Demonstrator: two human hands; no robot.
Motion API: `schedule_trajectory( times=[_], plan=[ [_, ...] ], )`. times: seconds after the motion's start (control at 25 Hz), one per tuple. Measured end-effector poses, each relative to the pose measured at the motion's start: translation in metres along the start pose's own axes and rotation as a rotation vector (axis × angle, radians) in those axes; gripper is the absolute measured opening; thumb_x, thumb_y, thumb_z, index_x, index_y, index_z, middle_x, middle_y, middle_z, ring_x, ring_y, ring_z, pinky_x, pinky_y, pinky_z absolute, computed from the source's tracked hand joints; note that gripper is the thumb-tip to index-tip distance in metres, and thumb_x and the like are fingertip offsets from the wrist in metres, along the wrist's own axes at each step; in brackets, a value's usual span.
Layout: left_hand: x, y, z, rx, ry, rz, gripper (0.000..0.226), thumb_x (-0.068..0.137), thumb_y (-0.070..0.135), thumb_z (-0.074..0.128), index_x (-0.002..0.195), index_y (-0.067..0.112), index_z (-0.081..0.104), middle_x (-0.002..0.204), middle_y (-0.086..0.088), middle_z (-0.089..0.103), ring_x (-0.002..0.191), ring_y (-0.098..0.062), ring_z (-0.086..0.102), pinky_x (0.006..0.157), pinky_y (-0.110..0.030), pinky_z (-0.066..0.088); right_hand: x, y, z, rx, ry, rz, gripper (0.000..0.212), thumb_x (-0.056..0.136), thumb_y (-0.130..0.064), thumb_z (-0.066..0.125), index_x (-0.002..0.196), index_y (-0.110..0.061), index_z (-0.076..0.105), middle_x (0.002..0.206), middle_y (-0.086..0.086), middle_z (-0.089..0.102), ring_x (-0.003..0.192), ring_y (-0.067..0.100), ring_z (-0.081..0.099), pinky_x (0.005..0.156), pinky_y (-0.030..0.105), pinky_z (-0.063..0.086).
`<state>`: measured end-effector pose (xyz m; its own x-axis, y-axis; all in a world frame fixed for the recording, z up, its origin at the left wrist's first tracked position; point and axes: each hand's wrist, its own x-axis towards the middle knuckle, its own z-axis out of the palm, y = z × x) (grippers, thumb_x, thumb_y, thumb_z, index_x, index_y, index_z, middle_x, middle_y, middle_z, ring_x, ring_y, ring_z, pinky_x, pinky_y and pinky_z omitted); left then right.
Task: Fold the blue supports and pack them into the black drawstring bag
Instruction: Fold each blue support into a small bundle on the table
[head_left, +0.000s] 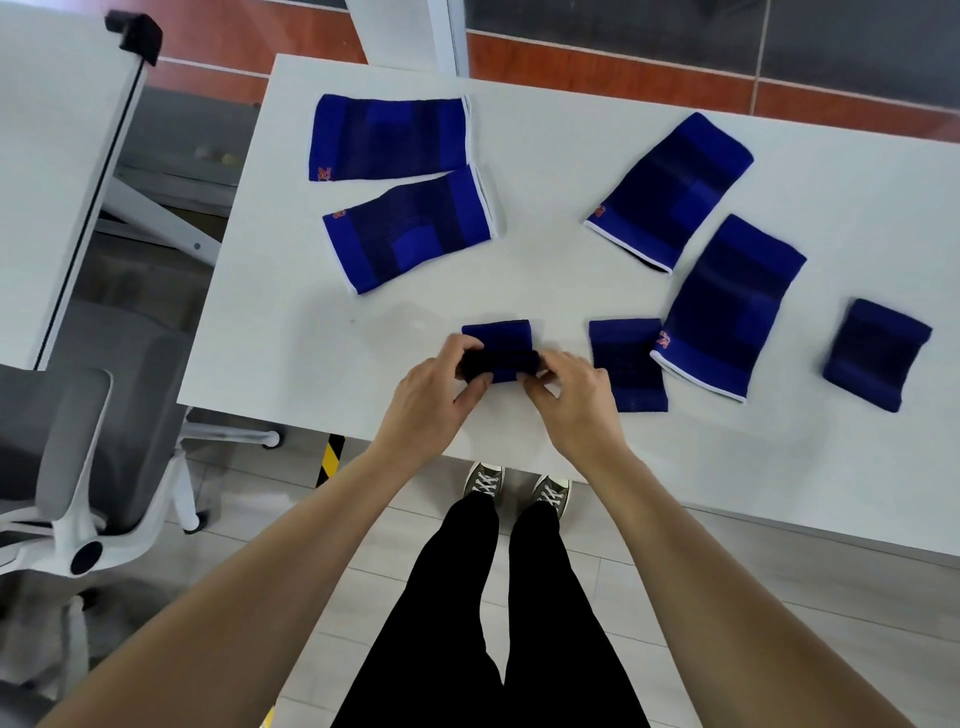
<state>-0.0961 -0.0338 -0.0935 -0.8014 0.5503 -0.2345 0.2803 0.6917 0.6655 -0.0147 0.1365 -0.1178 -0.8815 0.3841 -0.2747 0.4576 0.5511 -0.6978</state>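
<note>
A small blue support (500, 339) lies near the table's front edge, its near end rolled or folded up into a dark bundle. My left hand (436, 395) grips that bundle's left end and my right hand (571, 395) grips its right end. Two more small blue supports lie flat, one beside my right hand (628, 366) and one far right (878, 356). Several larger blue supports lie flat: two at the back left (389, 137) (410, 236) and two at the right (670, 192) (727, 306). No black drawstring bag is in view.
The white table (545, 270) carries everything. A grey office chair (83, 441) stands to the left of the table, beside another white desk (47, 156). My feet and legs are under the table's front edge.
</note>
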Motion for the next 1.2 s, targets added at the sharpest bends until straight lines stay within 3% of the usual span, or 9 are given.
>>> schedule_trajectory(
  times=[0.12, 0.28, 0.44, 0.64, 0.88, 1.04, 1.2],
  plan=[
    [0.014, 0.002, 0.003, -0.049, 0.069, -0.108, 0.029, 0.097, 0.039, 0.057, 0.121, 0.027, 0.047, 0.092, 0.004, 0.068, 0.084, -0.019, 0.065, 0.080, -0.042, 0.053, 0.010, -0.009, 0.003, 0.096, 0.041, 0.107, 0.014, 0.095, -0.033, 0.063, 0.093, -0.019, 0.062, 0.085, -0.007, 0.069, 0.081, 0.019, 0.062, 0.087, 0.046, 0.049],
    [0.030, 0.005, 0.010, -0.005, 0.140, -0.152, 0.031, 0.098, 0.038, 0.056, 0.124, 0.025, 0.046, 0.079, 0.004, 0.067, 0.073, -0.022, 0.063, 0.068, -0.037, 0.050, 0.020, -0.018, 0.006, 0.124, 0.101, 0.174, 0.017, 0.095, -0.031, 0.063, 0.106, -0.020, 0.054, 0.085, -0.006, 0.071, 0.082, 0.022, 0.067, 0.085, 0.049, 0.051],
    [0.039, 0.003, 0.013, 0.193, 0.150, -0.104, 0.022, 0.098, 0.037, 0.054, 0.117, 0.025, 0.055, 0.085, 0.005, 0.061, 0.075, -0.024, 0.060, 0.066, -0.037, 0.049, 0.028, -0.027, 0.012, -0.190, 0.141, 0.102, 0.027, 0.094, -0.027, 0.058, 0.116, -0.021, 0.044, 0.080, 0.000, 0.068, 0.082, 0.027, 0.062, 0.084, 0.044, 0.043],
    [0.043, -0.010, 0.021, 0.371, 0.256, -0.051, 0.024, 0.094, 0.035, 0.063, 0.115, 0.024, 0.063, 0.102, -0.005, 0.056, 0.087, -0.029, 0.050, 0.081, -0.041, 0.047, 0.032, -0.028, 0.024, -0.562, 0.247, -0.065, 0.032, 0.088, -0.015, 0.065, 0.118, -0.019, 0.054, 0.099, 0.004, 0.058, 0.089, 0.030, 0.054, 0.080, 0.043, 0.039],
    [0.051, -0.020, 0.009, 0.453, 0.289, -0.061, 0.028, 0.096, 0.038, 0.059, 0.121, 0.028, 0.063, 0.100, -0.003, 0.061, 0.090, -0.030, 0.051, 0.084, -0.040, 0.043, 0.044, -0.034, 0.031, -0.548, 0.221, -0.104, 0.041, 0.087, -0.012, 0.067, 0.125, -0.023, 0.055, 0.104, 0.001, 0.061, 0.093, 0.029, 0.055, 0.082, 0.042, 0.035],
    [0.054, -0.021, 0.005, 0.446, 0.273, -0.119, 0.028, 0.100, 0.038, 0.050, 0.125, 0.029, 0.059, 0.099, -0.005, 0.063, 0.091, -0.032, 0.050, 0.084, -0.041, 0.042, 0.051, -0.045, 0.030, -0.436, 0.147, -0.114, 0.038, 0.092, -0.014, 0.056, 0.129, -0.020, 0.052, 0.104, 0.004, 0.063, 0.093, 0.030, 0.056, 0.081, 0.041, 0.038],
    [0.053, -0.019, 0.003, 0.435, 0.239, -0.116, 0.034, 0.099, 0.038, 0.050, 0.130, 0.024, 0.057, 0.109, -0.011, 0.060, 0.093, -0.034, 0.049, 0.084, -0.043, 0.041, 0.010, -0.021, 0.009, -0.392, 0.270, -0.023, 0.041, 0.089, -0.015, 0.058, 0.129, -0.017, 0.054, 0.106, 0.004, 0.062, 0.094, 0.028, 0.054, 0.083, 0.041, 0.042]
  ],
)
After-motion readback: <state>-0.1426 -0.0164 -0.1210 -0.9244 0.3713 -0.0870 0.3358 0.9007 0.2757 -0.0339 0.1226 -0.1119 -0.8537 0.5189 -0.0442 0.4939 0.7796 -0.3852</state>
